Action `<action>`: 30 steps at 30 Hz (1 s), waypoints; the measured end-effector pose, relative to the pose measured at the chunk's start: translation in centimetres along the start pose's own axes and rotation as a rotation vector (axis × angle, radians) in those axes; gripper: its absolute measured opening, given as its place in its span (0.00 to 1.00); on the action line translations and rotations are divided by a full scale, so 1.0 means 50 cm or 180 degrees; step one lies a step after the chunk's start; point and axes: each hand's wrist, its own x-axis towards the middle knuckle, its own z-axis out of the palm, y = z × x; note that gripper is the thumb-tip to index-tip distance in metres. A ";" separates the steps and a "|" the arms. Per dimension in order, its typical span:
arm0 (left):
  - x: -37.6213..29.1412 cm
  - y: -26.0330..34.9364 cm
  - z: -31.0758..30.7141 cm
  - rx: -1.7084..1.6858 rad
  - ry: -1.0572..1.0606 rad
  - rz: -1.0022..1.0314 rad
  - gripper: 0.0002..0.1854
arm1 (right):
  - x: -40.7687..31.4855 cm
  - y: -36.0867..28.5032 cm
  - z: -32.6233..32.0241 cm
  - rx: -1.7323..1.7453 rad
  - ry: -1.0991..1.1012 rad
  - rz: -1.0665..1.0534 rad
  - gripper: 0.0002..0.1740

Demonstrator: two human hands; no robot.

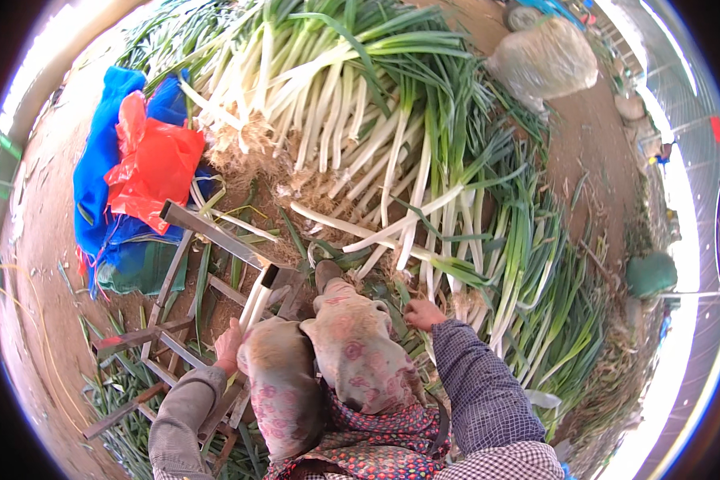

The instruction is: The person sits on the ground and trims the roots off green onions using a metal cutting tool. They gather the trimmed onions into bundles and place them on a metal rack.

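My left hand (228,346) is closed around a couple of white leek stalks (255,306), beside my left knee. Their upper ends reach a metal frame (216,237) with a black-tipped end. My right hand (424,314) is low beside my right knee, fingers curled, near the roots of some leeks (465,303). Its fingertips are partly hidden, so I cannot tell whether it grips anything. Ahead of me lies a big heap of leeks (336,120), white stalks and hairy roots towards me. Two loose leeks (405,219) cross on top at the near side.
A red plastic bag (156,162) lies on blue mesh cloth (93,162) at the left. Green leaf scraps (111,390) litter the soil beneath the metal frame. A full translucent plastic bag (545,60) stands at the far right, and a green sack (650,275) sits farther right.
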 end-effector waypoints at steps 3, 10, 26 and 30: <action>0.037 -0.162 0.093 -0.0619 0.0048 -0.0046 0.25 | 0.049 0.054 -0.007 0.0412 0.0557 0.0617 0.19; -0.016 -0.050 -0.010 -0.0251 -0.0065 -0.0358 0.23 | 0.208 0.028 -0.146 0.0396 0.1601 -0.0159 0.29; -0.013 -0.054 0.011 -0.0194 -0.0250 -0.0602 0.22 | 0.076 0.285 -0.290 -0.1066 0.0519 0.1731 0.16; -0.016 -0.050 0.001 -0.0180 -0.0241 -0.0624 0.22 | 0.125 0.286 -0.250 0.0278 0.1364 0.1288 0.19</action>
